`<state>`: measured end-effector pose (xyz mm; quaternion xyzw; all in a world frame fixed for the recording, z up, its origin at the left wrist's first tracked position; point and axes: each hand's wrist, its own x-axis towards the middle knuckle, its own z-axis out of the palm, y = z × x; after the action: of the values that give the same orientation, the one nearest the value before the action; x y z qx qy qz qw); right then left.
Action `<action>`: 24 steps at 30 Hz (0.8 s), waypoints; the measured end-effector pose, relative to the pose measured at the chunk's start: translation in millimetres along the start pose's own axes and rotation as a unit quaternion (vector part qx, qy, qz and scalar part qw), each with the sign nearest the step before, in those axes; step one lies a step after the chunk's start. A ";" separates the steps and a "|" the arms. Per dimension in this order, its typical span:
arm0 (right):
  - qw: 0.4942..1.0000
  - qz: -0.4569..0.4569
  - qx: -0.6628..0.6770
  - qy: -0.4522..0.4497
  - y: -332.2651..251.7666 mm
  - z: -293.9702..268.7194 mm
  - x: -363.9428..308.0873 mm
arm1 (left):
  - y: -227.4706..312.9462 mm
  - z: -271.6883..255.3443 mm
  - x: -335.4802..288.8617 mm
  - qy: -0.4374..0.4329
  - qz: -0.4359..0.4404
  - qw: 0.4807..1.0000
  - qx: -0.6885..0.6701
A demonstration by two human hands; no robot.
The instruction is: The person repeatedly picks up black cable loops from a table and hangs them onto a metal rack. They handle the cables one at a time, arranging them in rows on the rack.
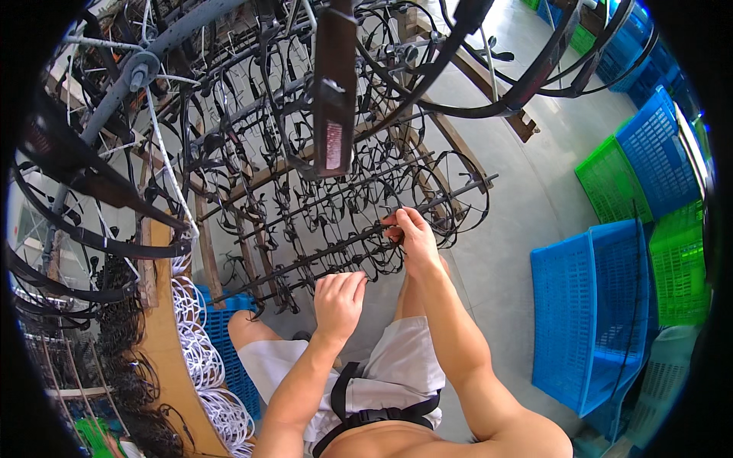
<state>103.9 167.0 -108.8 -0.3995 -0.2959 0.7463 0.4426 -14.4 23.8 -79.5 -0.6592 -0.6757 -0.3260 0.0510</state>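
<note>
A rack of dark rods stretches in front of me, hung with many thin black looped pieces that look like coated wire or cable. My right hand is at the rod nearest its right end, thumb and fingers pinched together over something dark; the fingers hide most of it. Lower and to the left, my left hand is curled with its knuckles up, just below the nearest rod. Its fingertips are turned away, so what they hold, if anything, is hidden.
White coiled loops lie along a tan board at left, beside a blue crate. Blue and green plastic baskets stand on the right. Large black curved bands and a grey metal frame hang close overhead.
</note>
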 end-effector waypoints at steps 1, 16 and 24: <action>1.000 0.002 -0.009 -0.005 -0.9 -0.1 -0.2 | 0.5 0.1 0.4 0.002 0.001 1.000 -0.001; 0.986 -0.107 -0.043 -0.119 19.7 -56.7 -21.8 | 2.8 4.5 17.1 0.024 -0.014 0.999 -0.020; 0.992 -0.076 -0.031 -0.092 33.2 -77.4 -20.5 | -11.0 -4.5 8.6 0.054 -0.034 0.994 -0.085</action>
<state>162.1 141.1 -167.5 -0.3190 -0.3875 0.7345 0.4567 -27.3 29.8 -75.8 -0.6189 -0.6642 -0.4187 0.0200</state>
